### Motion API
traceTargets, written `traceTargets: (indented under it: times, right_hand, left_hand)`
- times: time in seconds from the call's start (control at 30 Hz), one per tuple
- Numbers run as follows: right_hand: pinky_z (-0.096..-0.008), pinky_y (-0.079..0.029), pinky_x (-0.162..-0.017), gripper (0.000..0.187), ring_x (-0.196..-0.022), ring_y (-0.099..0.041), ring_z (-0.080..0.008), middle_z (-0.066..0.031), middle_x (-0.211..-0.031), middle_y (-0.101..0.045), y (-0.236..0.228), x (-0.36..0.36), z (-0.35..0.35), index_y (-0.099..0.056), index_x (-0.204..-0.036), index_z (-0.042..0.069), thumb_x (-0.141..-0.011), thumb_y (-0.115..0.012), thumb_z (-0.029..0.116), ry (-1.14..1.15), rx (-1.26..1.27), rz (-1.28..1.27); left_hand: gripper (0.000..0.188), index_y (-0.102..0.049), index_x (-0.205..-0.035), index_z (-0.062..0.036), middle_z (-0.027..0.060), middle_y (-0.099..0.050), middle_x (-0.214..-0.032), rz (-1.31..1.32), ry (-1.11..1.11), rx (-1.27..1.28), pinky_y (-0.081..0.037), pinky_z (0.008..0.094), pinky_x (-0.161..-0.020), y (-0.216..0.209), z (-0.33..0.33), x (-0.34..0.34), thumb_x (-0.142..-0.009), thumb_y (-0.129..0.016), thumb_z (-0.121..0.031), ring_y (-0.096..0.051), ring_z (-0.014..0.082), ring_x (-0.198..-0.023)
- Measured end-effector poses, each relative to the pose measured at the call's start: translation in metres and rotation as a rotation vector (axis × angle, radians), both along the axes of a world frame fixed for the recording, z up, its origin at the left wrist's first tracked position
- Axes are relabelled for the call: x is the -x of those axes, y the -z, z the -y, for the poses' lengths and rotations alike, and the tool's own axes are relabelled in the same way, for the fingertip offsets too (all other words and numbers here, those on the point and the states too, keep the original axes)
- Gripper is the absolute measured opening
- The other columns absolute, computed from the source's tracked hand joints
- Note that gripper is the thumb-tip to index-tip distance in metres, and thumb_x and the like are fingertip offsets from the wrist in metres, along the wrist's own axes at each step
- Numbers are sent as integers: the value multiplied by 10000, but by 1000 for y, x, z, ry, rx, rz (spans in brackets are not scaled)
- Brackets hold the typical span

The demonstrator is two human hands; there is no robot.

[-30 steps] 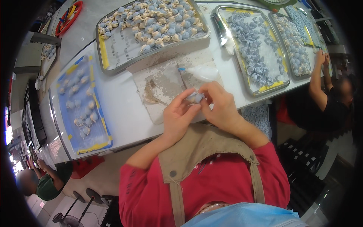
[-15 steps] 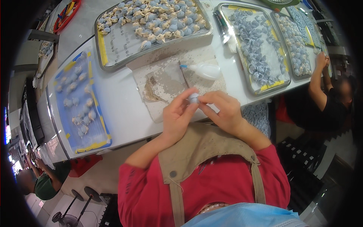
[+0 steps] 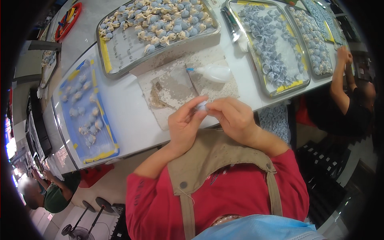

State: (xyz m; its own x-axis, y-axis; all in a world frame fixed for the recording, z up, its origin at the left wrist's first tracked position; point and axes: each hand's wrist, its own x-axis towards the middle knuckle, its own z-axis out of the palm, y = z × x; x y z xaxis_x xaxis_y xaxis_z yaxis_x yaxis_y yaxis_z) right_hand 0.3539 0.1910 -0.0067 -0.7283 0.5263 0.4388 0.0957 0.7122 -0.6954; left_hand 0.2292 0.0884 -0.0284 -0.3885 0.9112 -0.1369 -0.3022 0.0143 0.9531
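Between both hands, over the near edge of the stained work board (image 3: 160,116), I hold a small pale blue rounded piece (image 3: 202,106). My left hand (image 3: 185,122) pinches it between thumb and fingers. On its other side, the fingertips of my right hand (image 3: 235,119) press against it, partly hiding it. Just beyond the hands lies a white squeeze bottle (image 3: 218,74) with a blue tip, on its side. A thin dark stick (image 3: 192,82) lies next to the bottle's tip.
A metal tray (image 3: 132,64) of cream-and-blue figurines stands beyond the board. Blue petal-like pieces fill another tray (image 3: 276,94) to the right. At left a blue tray (image 3: 72,132) holds several figurines. One co-worker (image 3: 348,96) sits at right, another (image 3: 56,196) at lower left.
My hands have shifted very slightly left with the blue piece still between them, and the fingers have turned a little around it. The camera view has shifted slightly.
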Motion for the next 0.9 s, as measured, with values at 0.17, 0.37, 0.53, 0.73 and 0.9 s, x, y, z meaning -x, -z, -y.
traceTargets:
  times: [0.17, 0.37, 0.53, 0.73, 0.9]
  right_hand:
    - [-330, -494, -596, 219, -713, -610, -267, -102, -792, -610, -1, 0, 0, -585, -896, 18, -701, -679, -15, -19, -39, -7]
    - [-322, -497, -669, 295, -758, -613, -258, -99, -845, -619, 15, 4, -8, -594, -969, 34, -701, -715, 50, -84, 77, -106]
    - [-303, -484, -775, 473, -861, -616, -216, -109, -966, -631, 3, 2, -11, -580, -1126, 28, -707, -759, 154, -144, 591, -25]
    - [-291, -487, -775, 501, -859, -628, -200, -107, -986, -642, -3, -4, -17, -567, -1159, 23, -716, -755, 162, -278, 585, 120]
    - [-298, -491, -770, 449, -880, -636, -234, -124, -989, -643, -1, -6, -23, -583, -1128, 13, -727, -739, 142, -349, 509, 44]
  left_hand:
    - [283, -536, -1171, 47, 32, -602, -921, 27, 2, 5, -442, 192, -710, -1, 3, 1, -889, -532, 23, -540, 58, -785]
    - [281, -534, -1174, 48, 84, -608, -1029, 39, 11, 0, -461, 222, -785, 2, 5, 6, -896, -528, 4, -580, 104, -887]
    - [315, -529, -1187, 41, 121, -588, -1131, 131, 70, -159, -451, 278, -871, 0, 4, 7, -874, -553, 12, -572, 159, -1001]
    - [377, -539, -1167, 44, 184, -563, -1183, 220, 165, -93, -439, 355, -939, 2, 11, 9, -849, -645, -129, -547, 249, -1099]
    - [339, -556, -1137, 39, 191, -579, -1157, 125, 186, -113, -442, 361, -938, 4, 14, 8, -849, -642, -118, -558, 254, -1084]
